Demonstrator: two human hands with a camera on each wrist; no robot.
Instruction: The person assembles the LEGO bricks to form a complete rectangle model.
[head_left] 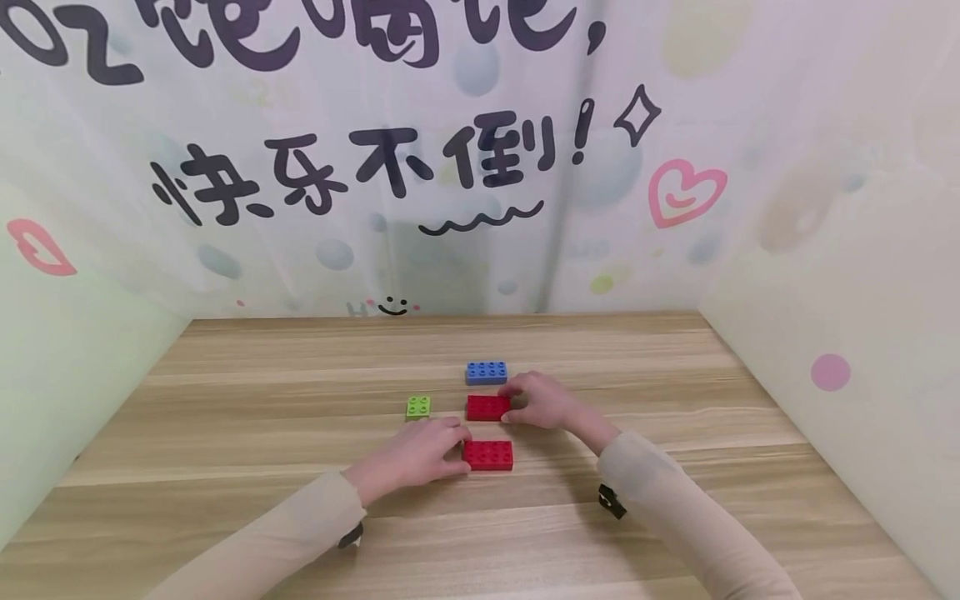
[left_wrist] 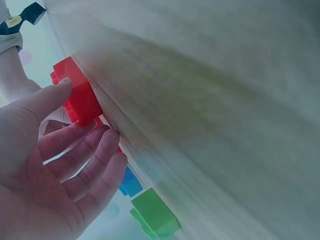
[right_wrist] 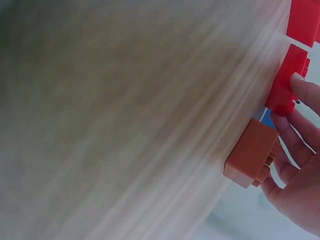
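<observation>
Two red toy building bricks lie one behind the other on the wooden table. The left hand (head_left: 420,454) pinches the left end of the nearer red brick (head_left: 489,456) between thumb and forefinger; its other fingers spread loosely in the left wrist view. At the farther red brick (head_left: 486,407), the right hand (head_left: 542,402) grips the right end with thumb and forefinger. Both bricks rest on the tabletop with studs upward, apart from each other. Beside the right fingers, an orange-brown brick (right_wrist: 252,150) shows in the right wrist view; the head view hides it behind the hand.
Just behind the farther red brick lies a blue brick (head_left: 487,373). A small green brick (head_left: 418,407) sits to the left, close to the left hand. The wooden table (head_left: 262,375) meets a printed white curtain (head_left: 375,250) at the back and pale side walls.
</observation>
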